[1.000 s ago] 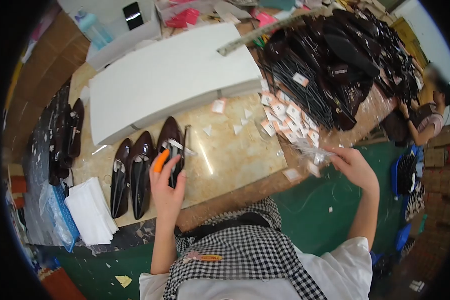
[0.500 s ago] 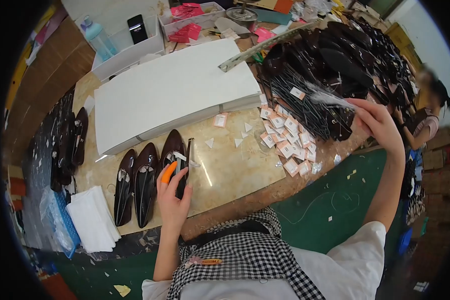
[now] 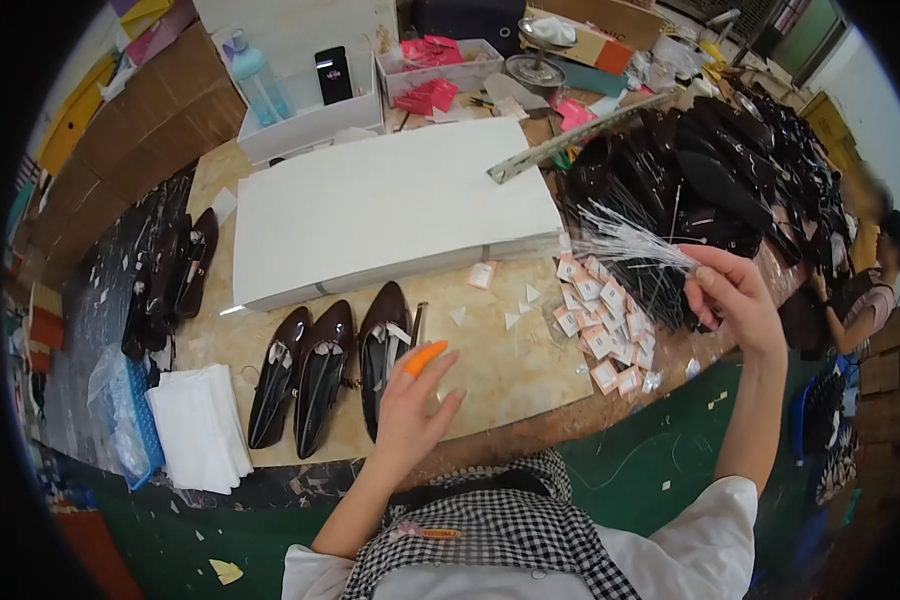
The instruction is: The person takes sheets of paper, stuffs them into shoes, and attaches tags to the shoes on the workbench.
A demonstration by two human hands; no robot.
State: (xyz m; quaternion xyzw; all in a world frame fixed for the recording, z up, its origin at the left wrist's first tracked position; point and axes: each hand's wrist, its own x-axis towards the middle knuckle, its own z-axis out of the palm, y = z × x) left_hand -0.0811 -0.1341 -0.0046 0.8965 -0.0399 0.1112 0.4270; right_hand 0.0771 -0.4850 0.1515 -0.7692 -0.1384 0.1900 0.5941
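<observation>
A bench (image 3: 500,400) with a glossy, marbled top runs across the view. At its right side rises a heap of dark, shiny shoes (image 3: 720,165). A thick stack of white sheets (image 3: 400,210) lies across the middle, with one end of a long ruler-like bar (image 3: 585,137) resting over its far right corner. Behind the stack, a white box (image 3: 315,130) holds a blue bottle (image 3: 258,80) and a black phone (image 3: 333,76).

Three dark pointed shoes (image 3: 323,370) lie side by side in front of the stack, toes pointing away from the person; folded white cloths or papers (image 3: 200,430) sit to their left.

Of the hands, the left hand (image 3: 415,405) is just beside the rightmost of these shoes, fingers spread and grasping nothing; whether it touches the shoe I cannot tell. The right hand (image 3: 735,295) pinches a bundle of pale strands (image 3: 635,240) between thumb and fingers. The bundle fans out leftward above a mass of dark strands (image 3: 655,295).

Next to these is a loose pile of small printed tags (image 3: 605,320), and a single tag (image 3: 482,275) lies apart near the stack. Smallest are an orange sleeve (image 3: 425,358) on a left finger and a few white triangles (image 3: 512,320) between the shoes and the tags.
</observation>
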